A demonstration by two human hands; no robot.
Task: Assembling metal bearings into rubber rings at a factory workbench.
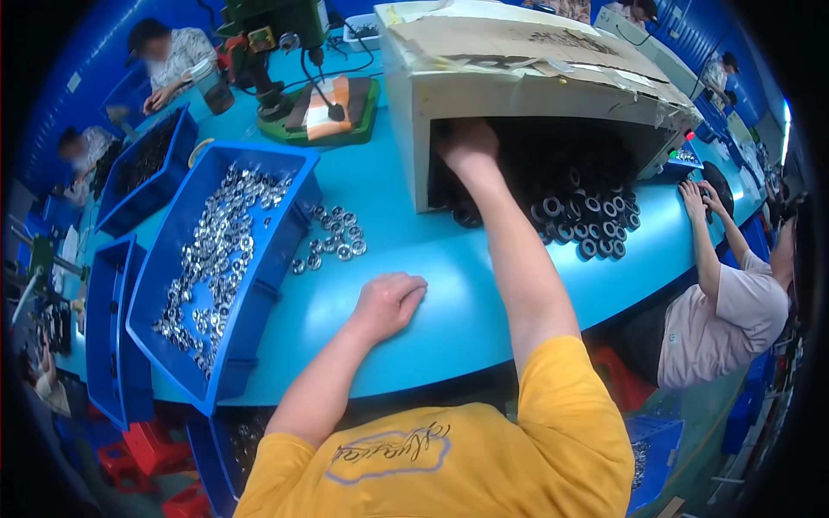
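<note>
My left hand (390,306) rests on the turquoise tabletop as a closed fist; whatever it may hold is hidden. My right arm reaches into a cream box with an open front (420,155). Just inside its upper left corner is my right hand (469,145), its fingers lost in the dark. Black rings (596,226) with paler inner rims heap up in the box and spill onto the table, right of my right forearm. Several small shiny metal round parts (335,231) lie loose beyond my left hand. Many more lie in a blue bin (276,276) at the left.
A green bench press (315,121) stands at the back. Two narrower blue bins (183,142) (118,337) are farther left. Under the table's front edge sit more blue bins (211,466). Co-workers sit around, one in a light shirt (724,319) at the right.
</note>
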